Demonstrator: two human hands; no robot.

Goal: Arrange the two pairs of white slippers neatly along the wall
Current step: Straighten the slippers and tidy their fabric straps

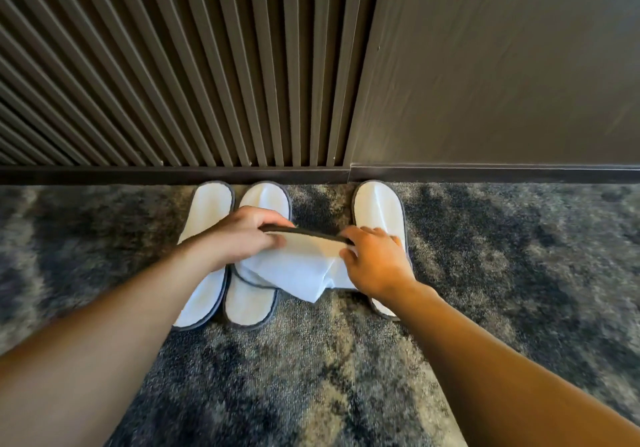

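Hands, left hand [239, 235] and right hand [375, 259], pinch shut on one white slipper [301, 259] held above the carpet [311, 377].

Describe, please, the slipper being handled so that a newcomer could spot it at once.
Start at the dark skirting board below the wall, where three white slippers lie flat on the carpet. The fourth slipper is in the gap between them, held by the left hand and right hand; it alone is lifted and tilted.

Dim warm light, soft blur, wide-angle edge distortion.
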